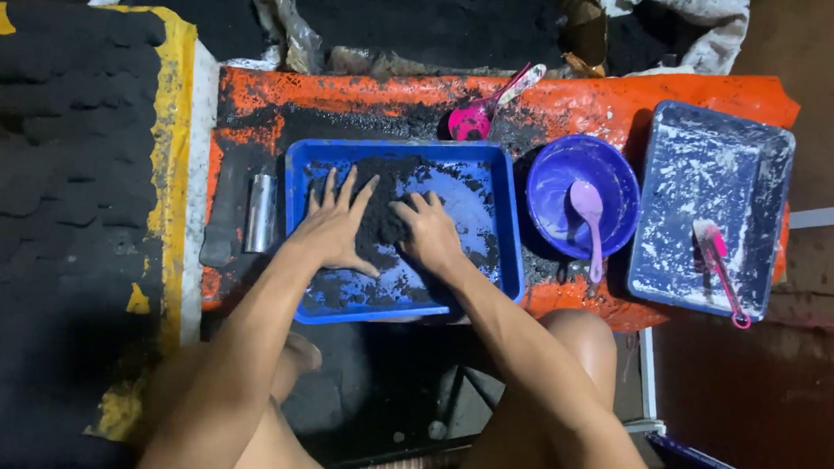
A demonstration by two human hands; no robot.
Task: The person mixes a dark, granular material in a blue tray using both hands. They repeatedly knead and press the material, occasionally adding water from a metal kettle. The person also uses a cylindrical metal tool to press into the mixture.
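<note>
Bare knees and forearms fill the near edge of the view, the person crouched over a blue rectangular plastic tray that serves as the landmark here.

Largest, left of that tray, lies a wide dark slab of black pressed material bordered by a yellow painted band. Under the tray spreads an orange sheet, smeared black. Behind it sit crumpled sacks of dark powder; I can make out no labels or signs on them. Far right of the tray rests a second blue tray dusted white, a pink-handled brush lying in it. Between the two trays stands a round purple plastic bowl with a lilac spoon inside. Just behind the landmark tray lies a pink scoop; just left of it, a small metal cylinder.

Inside the tray sits a mound of black powder. The left hand lies flat with fingers spread wide over its left side; the right hand has fingers curled, pressing into the heap's right side. Neither pinches anything.

To my eye, gathering goes best with both palms pushing inward evenly, keeping the powder away from the rim.
</note>
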